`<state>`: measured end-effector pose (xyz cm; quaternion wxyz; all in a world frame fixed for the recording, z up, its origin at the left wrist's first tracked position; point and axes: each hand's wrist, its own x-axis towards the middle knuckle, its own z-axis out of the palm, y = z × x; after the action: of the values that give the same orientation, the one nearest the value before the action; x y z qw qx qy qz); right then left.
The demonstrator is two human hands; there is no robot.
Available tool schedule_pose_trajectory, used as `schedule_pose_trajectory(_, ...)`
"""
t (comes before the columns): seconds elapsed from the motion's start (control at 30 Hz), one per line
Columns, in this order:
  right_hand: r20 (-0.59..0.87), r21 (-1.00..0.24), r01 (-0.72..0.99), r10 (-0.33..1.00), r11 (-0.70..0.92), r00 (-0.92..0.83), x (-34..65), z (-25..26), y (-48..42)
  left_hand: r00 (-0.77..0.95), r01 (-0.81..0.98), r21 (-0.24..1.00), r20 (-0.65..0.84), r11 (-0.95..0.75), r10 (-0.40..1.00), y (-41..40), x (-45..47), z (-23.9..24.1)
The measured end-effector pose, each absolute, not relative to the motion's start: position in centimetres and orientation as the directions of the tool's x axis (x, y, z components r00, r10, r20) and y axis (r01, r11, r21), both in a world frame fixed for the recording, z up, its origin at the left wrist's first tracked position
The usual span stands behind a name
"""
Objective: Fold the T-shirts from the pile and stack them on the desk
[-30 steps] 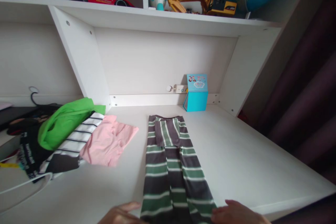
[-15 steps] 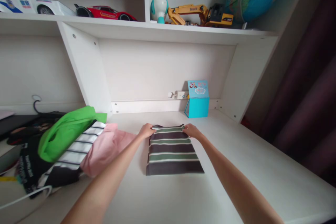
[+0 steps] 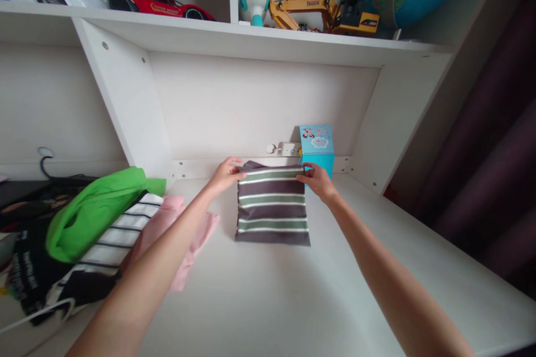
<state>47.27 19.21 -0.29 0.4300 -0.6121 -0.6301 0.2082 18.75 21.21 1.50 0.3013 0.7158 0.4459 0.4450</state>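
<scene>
Facing 6 o'clock: near edge of striped garment (image 3: 272, 203), over middle of bench (image 3: 259, 307); resting or lifted, cannot tell. Stripes run 9 to 3; near-square shape, long axis unclear. Pink garment (image 3: 196, 245) at 8, partly hidden behind left forearm (image 3: 154, 262). Left hand (image 3: 226, 174) at 10, right hand (image 3: 319, 179) at 2, equally near; fingers clamped on far corners, garment extending toward 6 from them. Calendar (image 3: 316, 138) beyond, at 1, lower part partly hidden.
</scene>
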Motion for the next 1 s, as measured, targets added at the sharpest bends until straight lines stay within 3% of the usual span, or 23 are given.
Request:
schedule_pose_trajectory(0.07,0.494,-0.77,0.511,0.864,0.383,0.097,48.0,2.0,16.4,0.294,0.224,0.796,0.495,-0.563,0.818,19.4,17.9,4.8)
schedule_pose_trajectory(0.13,0.658,-0.673,0.456,0.753,0.582,0.011,48.6,3.4,12.6,0.394,0.262,0.72,0.528,-0.643,0.752,17.3,16.8,6.8)
schedule_pose_trajectory(0.17,0.673,-0.628,0.466,0.735,0.624,-0.078,48.9,3.8,10.6,0.454,0.33,0.671,0.503,-0.663,0.735,16.3,16.2,7.1)
schedule_pose_trajectory(0.23,0.504,-0.6,0.526,0.796,0.603,-0.337,49.2,3.9,7.0,0.593,0.482,0.562,0.357,-0.673,0.722,14.8,15.0,6.6)
schedule_pose_trajectory(0.33,0.06,-0.636,0.601,0.807,0.484,-0.587,49.8,2.8,4.4,0.675,0.664,0.409,0.031,-0.626,0.737,13.4,14.0,4.0)
schedule_pose_trajectory(0.4,-0.021,-0.623,0.649,0.82,0.437,-0.572,50.1,1.2,5.0,0.643,0.731,0.333,-0.043,-0.595,0.765,12.3,14.9,2.0)
schedule_pose_trajectory(0.47,0.041,-0.541,0.715,0.863,0.443,-0.504,50.1,-0.7,7.0,0.657,0.716,0.311,0.002,-0.625,0.754,10.7,17.3,0.4)
schedule_pose_trajectory(0.6,0.129,-0.315,0.819,0.876,0.48,-0.464,49.2,-4.6,11.5,0.816,0.519,0.321,0.091,-0.792,0.571,5.8,24.0,-1.9)
schedule_pose_trajectory(0.7,0.112,-0.244,0.868,0.902,0.432,-0.417,48.5,-6.4,12.6,0.854,0.476,0.252,0.097,-0.842,0.512,3.7,26.8,-3.2)
schedule_pose_trajectory(0.9,0.152,-0.101,0.947,0.945,0.306,-0.289,47.2,-7.0,7.9,0.688,0.713,0.066,0.125,-0.698,0.715,6.9,24.2,-4.9)
schedule_pose_trajectory(1.0,0.137,-0.163,0.902,0.914,0.4,-0.381,45.5,-6.0,4.3,0.588,0.804,0.012,0.135,-0.595,0.797,10.0,22.5,-6.5)
